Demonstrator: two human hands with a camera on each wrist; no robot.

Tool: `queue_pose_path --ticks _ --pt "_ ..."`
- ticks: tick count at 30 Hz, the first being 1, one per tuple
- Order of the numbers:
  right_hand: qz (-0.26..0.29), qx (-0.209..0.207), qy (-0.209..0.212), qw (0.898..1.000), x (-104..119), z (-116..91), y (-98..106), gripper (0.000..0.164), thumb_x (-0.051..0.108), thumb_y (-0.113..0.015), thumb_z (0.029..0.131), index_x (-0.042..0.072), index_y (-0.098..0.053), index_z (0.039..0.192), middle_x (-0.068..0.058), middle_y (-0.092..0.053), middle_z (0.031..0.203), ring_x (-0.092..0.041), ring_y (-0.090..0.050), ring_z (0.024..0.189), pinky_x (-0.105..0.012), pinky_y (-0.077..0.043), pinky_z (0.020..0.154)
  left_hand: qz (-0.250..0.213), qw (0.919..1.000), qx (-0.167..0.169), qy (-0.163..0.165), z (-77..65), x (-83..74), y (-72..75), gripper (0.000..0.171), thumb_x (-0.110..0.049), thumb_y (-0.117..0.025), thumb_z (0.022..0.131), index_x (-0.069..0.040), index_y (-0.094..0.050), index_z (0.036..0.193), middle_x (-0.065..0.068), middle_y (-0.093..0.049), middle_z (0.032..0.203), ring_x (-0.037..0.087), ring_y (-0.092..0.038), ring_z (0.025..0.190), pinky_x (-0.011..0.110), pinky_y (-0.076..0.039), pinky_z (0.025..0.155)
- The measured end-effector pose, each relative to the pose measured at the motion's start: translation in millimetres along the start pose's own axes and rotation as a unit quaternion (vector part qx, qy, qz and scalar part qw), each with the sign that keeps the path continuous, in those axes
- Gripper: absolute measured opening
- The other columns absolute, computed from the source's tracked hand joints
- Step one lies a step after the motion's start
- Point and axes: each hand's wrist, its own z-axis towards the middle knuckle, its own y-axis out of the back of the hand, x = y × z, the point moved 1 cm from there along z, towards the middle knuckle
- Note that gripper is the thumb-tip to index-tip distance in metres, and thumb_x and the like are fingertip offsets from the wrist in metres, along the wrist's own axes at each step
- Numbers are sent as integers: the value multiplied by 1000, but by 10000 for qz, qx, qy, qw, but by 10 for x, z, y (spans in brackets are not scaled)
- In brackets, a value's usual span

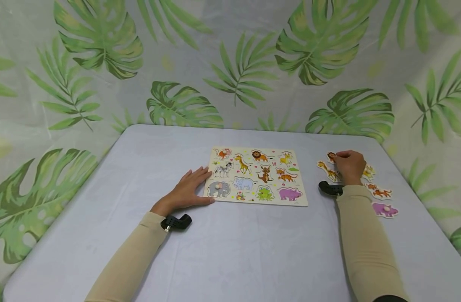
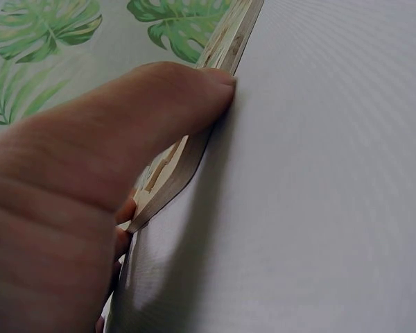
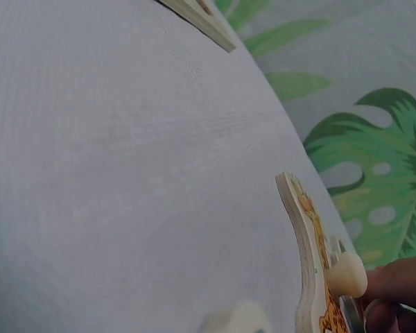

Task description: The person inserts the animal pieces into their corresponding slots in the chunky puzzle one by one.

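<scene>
Leafy cloth (image 1: pixel 182 105) backs the white table (image 1: pixel 260 251) I watch remotely. My left hand (image 1: pixel 187 188) lies spread against the puzzle board (image 1: pixel 254 176), presumably steadying it; well rightward, my right hand (image 1: pixel 350 166) curls at the lion piece (image 1: pixel 331 157), pinching or not I can't tell.

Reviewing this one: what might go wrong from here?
The right hand might nudge the giraffe piece, close beside the lion piece at its fingertips. The right sleeve could brush the hippo piece next to it. The left hand touches the puzzle board at its left side and might shift it.
</scene>
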Motion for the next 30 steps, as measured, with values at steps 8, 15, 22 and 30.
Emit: queue_pose_path --ticks 8,15,22,30 --pt "-201 -129 14 9997 35 -26 12 33 21 -55 96 0 -65 120 -22 -61 117 -38 -54 104 -48 -46 84 67 10000 30 -32 33 -3 -2 95 -55 -71 79 -9 -31 151 7 -22 159 22 -13 147 41 -3 120" --pt "-143 -116 -112 9998 23 -27 -25 34 21 -52 96 2 -64 121 -21 -61 117 -38 -54 106 -48 -46 84 111 9999 71 12 21 7 -4 96 -57 -71 78 -10 -31 152 7 -22 159 23 -13 147 42 -3 120" --pt "-121 -252 -19 9996 6 -5 -68 33 19 -51 96 1 -65 120 -21 -61 114 -38 -54 105 -48 -46 83 54 9999 -33 -98 1 31 2 95 -56 -71 78 -10 -32 151 8 -23 159 23 -14 147 43 -3 120" --pt "135 -494 -37 9987 9 -20 -83 32 18 -53 96 2 -66 121 -20 -62 114 -36 -55 104 -45 -48 81 62 10000 14 -38 5 52 -17 95 -56 -71 79 -10 -31 152 7 -23 159 23 -14 147 42 -3 120"
